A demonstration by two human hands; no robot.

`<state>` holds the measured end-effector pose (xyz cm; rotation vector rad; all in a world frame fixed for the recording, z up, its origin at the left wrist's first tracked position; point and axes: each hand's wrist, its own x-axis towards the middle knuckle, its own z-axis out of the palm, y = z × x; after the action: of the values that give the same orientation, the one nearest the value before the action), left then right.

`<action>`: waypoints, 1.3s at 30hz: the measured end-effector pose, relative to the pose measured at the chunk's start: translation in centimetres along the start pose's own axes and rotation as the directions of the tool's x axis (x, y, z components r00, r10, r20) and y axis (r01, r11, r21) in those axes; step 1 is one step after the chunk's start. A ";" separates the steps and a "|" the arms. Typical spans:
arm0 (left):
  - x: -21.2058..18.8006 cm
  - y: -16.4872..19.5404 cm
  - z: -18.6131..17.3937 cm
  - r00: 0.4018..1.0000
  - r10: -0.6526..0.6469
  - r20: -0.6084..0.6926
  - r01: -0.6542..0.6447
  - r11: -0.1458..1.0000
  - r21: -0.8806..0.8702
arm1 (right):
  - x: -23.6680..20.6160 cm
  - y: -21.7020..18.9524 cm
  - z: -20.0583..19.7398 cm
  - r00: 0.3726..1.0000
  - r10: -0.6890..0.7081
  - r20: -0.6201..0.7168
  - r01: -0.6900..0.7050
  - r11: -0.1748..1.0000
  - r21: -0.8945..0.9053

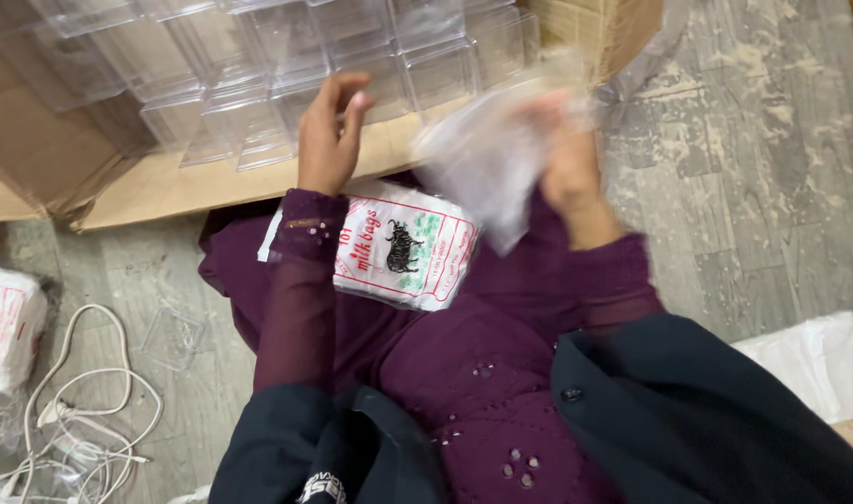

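Grey, worn plank flooring [753, 168] runs under everything in the head view, and a large open brown cardboard box [165, 182] lies across the top of it, packed with rows of small clear plastic boxes [286, 56].

Seated on the floor in a deep purple garment, the person has both hands raised in front of the carton. The right hand [562, 154] is closed around a thin, crinkled clear plastic bag [487, 163], which hangs blurred between the two hands, just above the lap. How tightly the fingers pinch it cannot be told through the blur. The left hand [331, 135] is loosely open, fingers half curled, holding nothing; it sits beside the bag's edge and just in front of the nearest clear boxes.

On the lap, touching the left sleeve, rests a flat white packet of bags with red and green printing [408, 247].

As a judgement, the film looks slippery and limp: held by one hand only, it could slide free or fold on itself. The packet lies tilted on the lap and could slip to the floor if the knees shift.

Around this, a similar white printed packet [6, 327] lies at the left edge, a tangle of white cable [81, 411] near it, and one loose clear plastic lid [171, 338] on the floor. A white plastic-wrapped bundle [814, 359] sits to the right. The carton's front flap stands between the hands and the clear boxes.
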<state>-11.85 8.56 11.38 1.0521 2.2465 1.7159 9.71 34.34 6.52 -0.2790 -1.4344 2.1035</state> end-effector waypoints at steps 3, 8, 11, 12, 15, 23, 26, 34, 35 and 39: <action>-2.3 -4.0 0.7 0.996 -0.004 -0.088 0.035 0.933 0.359 | 0.6 -1.6 -13.0 0.873 -0.019 -0.488 0.075 0.993 0.096; -4.8 -7.3 2.9 0.980 0.065 -0.189 0.084 0.727 0.682 | -2.1 1.7 -23.3 0.458 0.013 -0.889 0.034 0.999 0.032; -5.0 -7.2 2.8 0.981 0.056 -0.183 0.089 0.715 0.693 | -2.4 5.7 -21.8 0.328 0.114 -0.938 -0.046 0.993 0.104; -5.1 -6.9 2.7 0.983 0.046 -0.179 0.091 0.720 0.688 | -2.0 6.6 -20.9 0.272 0.126 -0.954 -0.077 0.991 0.108; -5.6 -6.0 2.5 0.981 0.076 -0.179 0.070 0.722 0.689 | 0.6 8.2 -18.7 0.222 0.198 -0.955 -0.028 0.980 0.197; -6.0 -4.5 2.6 0.982 0.005 -0.188 0.134 0.682 0.719 | 11.5 4.4 -21.9 0.776 0.272 -0.568 0.037 0.881 0.473; -6.0 -4.2 2.7 0.981 0.001 -0.193 0.142 0.677 0.722 | 13.7 1.6 -24.3 0.825 0.257 -0.504 -0.115 0.949 0.295; -5.6 -6.0 1.8 0.980 -0.095 -0.173 0.181 0.781 0.597 | 8.9 -0.6 -17.4 0.541 -0.452 -0.709 0.107 0.873 -0.475; -5.2 -6.9 0.9 0.973 0.013 -0.231 0.112 0.847 0.519 | 8.5 -0.5 -15.1 0.609 -0.508 -0.608 0.206 0.843 -0.498; -4.3 -11.4 -5.6 0.813 0.088 -0.576 0.288 0.798 0.529 | 8.1 0.5 -6.9 0.896 -0.431 -0.111 0.341 0.824 -0.452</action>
<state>-16.45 0.25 1.91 0.4521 3.3153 1.4222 6.15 44.16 4.43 -0.3286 -1.6466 1.3810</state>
